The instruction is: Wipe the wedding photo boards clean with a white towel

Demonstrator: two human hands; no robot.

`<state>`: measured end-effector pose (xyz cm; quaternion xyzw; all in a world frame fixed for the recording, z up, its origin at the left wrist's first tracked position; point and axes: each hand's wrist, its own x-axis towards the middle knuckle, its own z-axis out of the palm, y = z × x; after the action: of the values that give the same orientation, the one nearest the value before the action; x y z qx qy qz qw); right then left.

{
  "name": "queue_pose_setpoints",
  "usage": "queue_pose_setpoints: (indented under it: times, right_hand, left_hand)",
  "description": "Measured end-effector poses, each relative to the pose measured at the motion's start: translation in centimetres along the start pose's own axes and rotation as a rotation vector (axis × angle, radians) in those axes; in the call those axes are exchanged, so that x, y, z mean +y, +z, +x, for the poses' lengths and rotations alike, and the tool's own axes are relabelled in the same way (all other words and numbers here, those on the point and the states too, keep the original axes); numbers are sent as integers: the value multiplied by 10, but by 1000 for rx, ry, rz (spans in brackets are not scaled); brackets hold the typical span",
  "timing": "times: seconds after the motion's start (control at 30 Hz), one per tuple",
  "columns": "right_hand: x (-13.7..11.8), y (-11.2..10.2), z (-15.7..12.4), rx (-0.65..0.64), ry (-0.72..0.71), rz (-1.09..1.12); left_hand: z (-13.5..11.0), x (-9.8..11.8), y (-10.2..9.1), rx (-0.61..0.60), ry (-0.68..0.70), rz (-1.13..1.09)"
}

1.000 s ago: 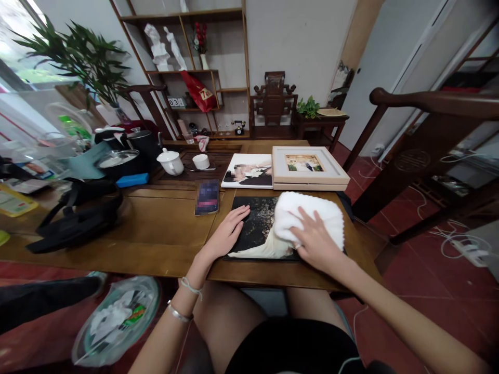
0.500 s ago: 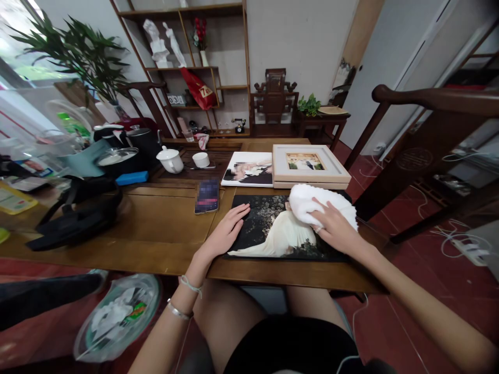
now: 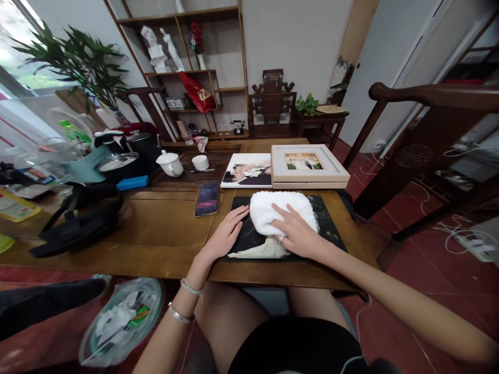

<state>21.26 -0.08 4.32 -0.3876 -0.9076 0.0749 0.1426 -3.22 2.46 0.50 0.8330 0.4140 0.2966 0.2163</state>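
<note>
A dark photo print [image 3: 329, 228] with a white gown in it lies flat on the wooden table [image 3: 163, 228] in front of me. My left hand [image 3: 227, 234] rests open and flat on the print's left edge. My right hand [image 3: 294, 235] presses a white cloth [image 3: 278, 210] down on the middle of the print, fingers spread over the cloth. Just behind the print a framed photo [image 3: 307, 165] in a pale wood frame lies flat, with an unframed photo print [image 3: 247, 171] to its left.
A phone [image 3: 207, 197] lies left of the dark print. Farther left are a black bag [image 3: 78, 218], a blue box [image 3: 132, 182], pots, a white teapot [image 3: 170, 163] and a cup [image 3: 200, 162]. A bin with a plastic bag [image 3: 120, 319] stands on the floor at lower left. A dark chair arm [image 3: 429, 96] rises at right.
My right hand has slid the white cloth from the print's upper right corner leftward to its middle. My left hand has stayed on the left edge.
</note>
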Motion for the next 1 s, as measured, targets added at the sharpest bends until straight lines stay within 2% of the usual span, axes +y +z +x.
queue_pose_setpoints:
  times: [0.17, 0.27, 0.33, 0.43, 0.53, 0.63, 0.73, 0.9, 1.0]
  right_hand:
    - [53, -12, -35, 84, 162, -64]
    - [66, -16, -46, 123, 232, -118]
    - [59, -16, -41, 96, 256, -149]
    - [29, -12, -17, -2, 219, -162]
    - [-2, -6, 7, -56, 83, -134]
    - [-8, -4, 16, -53, -32, -85]
    - [19, -8, 7, -31, -49, -49]
    - [80, -21, -19, 38, 45, -79]
    - [84, -23, -33, 45, 58, -86]
  left_hand:
    - [1, 3, -1, -6, 8, -16]
    - [0, 2, -1, 8, 24, -17]
    - [0, 1, 0, 16, 32, -19]
    - [0, 1, 0, 21, 34, -26]
    - [0, 0, 1, 27, 22, -30]
    - [0, -1, 1, 31, 6, -24]
    - [0, 0, 0, 16, 3, -26]
    - [0, 2, -1, 4, 12, -28]
    - [0, 3, -1, 11, 11, -27]
